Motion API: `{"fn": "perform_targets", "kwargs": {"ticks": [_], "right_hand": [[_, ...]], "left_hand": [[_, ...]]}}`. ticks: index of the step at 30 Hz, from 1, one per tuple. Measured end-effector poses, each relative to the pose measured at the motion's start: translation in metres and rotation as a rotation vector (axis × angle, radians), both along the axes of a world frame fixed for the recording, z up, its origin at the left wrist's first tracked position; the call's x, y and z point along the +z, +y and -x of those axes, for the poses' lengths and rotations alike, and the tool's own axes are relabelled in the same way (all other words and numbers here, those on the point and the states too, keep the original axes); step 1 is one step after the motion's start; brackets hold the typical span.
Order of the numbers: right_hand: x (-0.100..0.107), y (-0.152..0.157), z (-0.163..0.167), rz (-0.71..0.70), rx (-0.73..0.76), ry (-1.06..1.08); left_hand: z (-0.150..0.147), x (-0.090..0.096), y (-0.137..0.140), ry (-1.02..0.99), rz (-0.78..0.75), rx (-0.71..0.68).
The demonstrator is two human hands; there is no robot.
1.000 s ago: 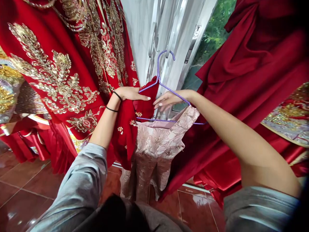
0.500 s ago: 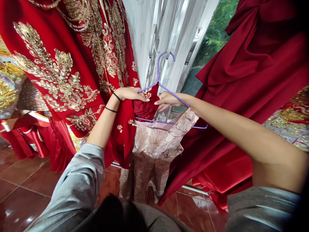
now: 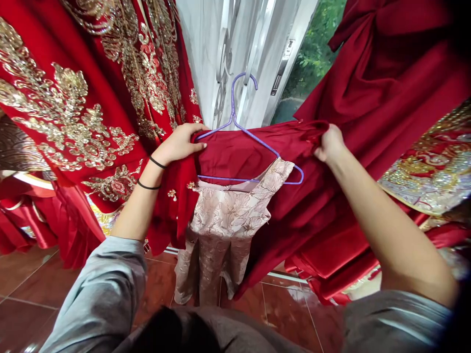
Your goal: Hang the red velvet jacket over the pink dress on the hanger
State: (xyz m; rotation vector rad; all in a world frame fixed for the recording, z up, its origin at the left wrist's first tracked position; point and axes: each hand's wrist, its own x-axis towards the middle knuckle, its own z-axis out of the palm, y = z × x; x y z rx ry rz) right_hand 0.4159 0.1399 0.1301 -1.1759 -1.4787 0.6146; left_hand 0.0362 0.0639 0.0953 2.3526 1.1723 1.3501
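the red cloth (image 3: 235,154) is pulled out wide between the two hands, behind the slanting arms of the purple hanger (image 3: 233,110). the left hand (image 3: 184,142) is at one end of it, with its back facing up. its thumb lies flat and points toward the other hand, and its fingers go over the top, so it pinches the cloth beside the hanger's sloping arm. how tight it pinches, i cannot tell. the right hand (image 3: 332,142) is at the other end, curled up like a fist around the bunched edge of the cloth. the hands are well apart and almost level.

the left arm comes up from below and leans in, with two black bands (image 3: 148,186) at the wrist. the right arm reaches up and in too. both grey sleeves (image 3: 106,274) end near the elbows.

below and between the hands, a pink dress (image 3: 228,211) hangs on the hanger, one strap showing. small gold flowers (image 3: 172,194) sit on red cloth under the left hand. past the left hand is a red dress with gold beads (image 3: 110,98). behind the right hand is a dark red dress (image 3: 368,113). beyond both hands stands a white door (image 3: 275,44). far below is a shiny red-brown tile floor (image 3: 283,314).
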Motion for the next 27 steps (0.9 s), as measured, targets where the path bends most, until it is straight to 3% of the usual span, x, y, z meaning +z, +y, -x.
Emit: {"fn": "perform_targets", "kwargs": {"ticks": [2, 5, 7, 9, 11, 12, 15, 16, 17, 18, 21, 22, 24, 27], "right_hand": [[-0.011, -0.013, -0.012, 0.107, 0.037, 0.073], [-0.022, -0.037, -0.032, 0.246, 0.276, -0.084], [-0.023, -0.049, -0.044, 0.326, 0.444, -0.307], [-0.019, -0.054, -0.049, 0.408, 0.540, -0.578], [-0.013, -0.054, -0.046, 0.343, 0.414, -0.785], [-0.010, -0.052, -0.043, 0.198, 0.236, -0.816], [-0.008, -0.048, -0.035, -0.456, -0.465, -0.655], [-0.011, -0.048, -0.033, -0.597, -0.599, -0.599], [-0.016, -0.047, -0.034, -0.620, -0.637, -0.596], [-0.022, -0.047, -0.036, -0.531, -0.594, -0.644], [-0.035, -0.048, -0.049, -0.015, -0.303, -0.813], [-0.034, -0.051, -0.054, 0.080, -0.265, -0.817], [-0.024, -0.061, -0.060, 0.015, -0.347, -0.730], [-0.013, -0.094, -0.046, -0.358, -0.556, -0.531]], "left_hand": [[-0.012, -0.006, -0.002, -0.019, -0.170, 0.145], [-0.047, -0.020, -0.017, -0.101, -0.386, 0.313], [-0.080, -0.030, -0.031, -0.073, -0.381, 0.322], [-0.117, -0.037, -0.040, 0.063, -0.222, 0.284], [-0.149, -0.040, -0.039, 0.223, -0.020, 0.260], [-0.162, -0.041, -0.035, 0.282, 0.058, 0.258], [-0.183, -0.043, -0.012, 0.343, 0.150, 0.280], [-0.184, -0.046, -0.003, 0.329, 0.140, 0.297], [-0.184, -0.049, 0.004, 0.308, 0.116, 0.312], [-0.182, -0.053, 0.010, 0.283, 0.084, 0.320], [-0.175, -0.064, 0.021, 0.227, 0.027, 0.285], [-0.174, -0.066, 0.021, 0.218, 0.036, 0.258], [-0.173, -0.068, 0.021, 0.197, 0.057, 0.199], [-0.175, -0.069, 0.022, 0.133, 0.034, 0.104]]}}
